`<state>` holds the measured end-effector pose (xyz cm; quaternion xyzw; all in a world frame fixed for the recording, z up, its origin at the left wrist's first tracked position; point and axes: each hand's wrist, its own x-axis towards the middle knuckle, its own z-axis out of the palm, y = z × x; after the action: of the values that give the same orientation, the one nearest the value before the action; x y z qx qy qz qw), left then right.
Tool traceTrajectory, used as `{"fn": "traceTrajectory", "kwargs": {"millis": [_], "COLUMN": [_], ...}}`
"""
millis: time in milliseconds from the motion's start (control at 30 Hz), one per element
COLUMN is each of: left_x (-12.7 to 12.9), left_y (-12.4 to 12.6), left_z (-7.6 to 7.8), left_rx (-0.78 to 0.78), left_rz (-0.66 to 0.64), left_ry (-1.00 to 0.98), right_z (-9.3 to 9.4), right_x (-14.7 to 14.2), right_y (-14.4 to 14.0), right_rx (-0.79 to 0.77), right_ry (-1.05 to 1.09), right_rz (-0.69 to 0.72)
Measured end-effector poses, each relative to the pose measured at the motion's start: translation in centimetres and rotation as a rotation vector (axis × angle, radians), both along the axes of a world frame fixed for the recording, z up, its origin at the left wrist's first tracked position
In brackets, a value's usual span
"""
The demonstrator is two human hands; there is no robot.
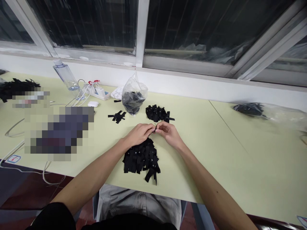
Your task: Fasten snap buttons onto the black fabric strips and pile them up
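My left hand and my right hand meet over the middle of the table, thumbs and forefingers pinched together. Between the fingertips is a small black strip, mostly hidden by the fingers. Below my left hand lies a big heap of short black fabric strips, several with tiny white marks. Just beyond my hands sits a second pile of black strips. A smaller loose group of black strips lies to the left of it.
A clear plastic bag of small black pieces stands at the back. Left of it are a power strip with white cables, a white earphone case and a tilted water bottle. Another bag lies far right.
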<state>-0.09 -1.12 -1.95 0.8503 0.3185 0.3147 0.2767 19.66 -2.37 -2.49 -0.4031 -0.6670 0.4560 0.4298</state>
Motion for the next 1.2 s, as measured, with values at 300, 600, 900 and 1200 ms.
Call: {"fn": "traceTrajectory", "kwargs": {"millis": [300, 600, 900, 1200], "left_x": [0.1, 0.2, 0.3, 0.6], "left_y": [-0.2, -0.2, 0.0, 0.0], "left_z": [0.2, 0.1, -0.3, -0.4], "left_rx": [-0.039, -0.128, -0.19, -0.22], "left_rz": [0.005, 0.0, -0.005, 0.06], "left_ry": [-0.006, -0.066, -0.08, -0.166], "right_z": [-0.2, 0.1, 0.2, 0.1], "right_x": [-0.1, -0.3, -0.6, -1.1], "right_y": [-0.2, -0.5, -0.7, -0.6], "right_rx": [0.057, 0.115, 0.134, 0.225], "right_ry": [-0.075, -0.141, -0.172, -0.225], "right_rz": [-0.033, -0.031, -0.021, -0.171]}}
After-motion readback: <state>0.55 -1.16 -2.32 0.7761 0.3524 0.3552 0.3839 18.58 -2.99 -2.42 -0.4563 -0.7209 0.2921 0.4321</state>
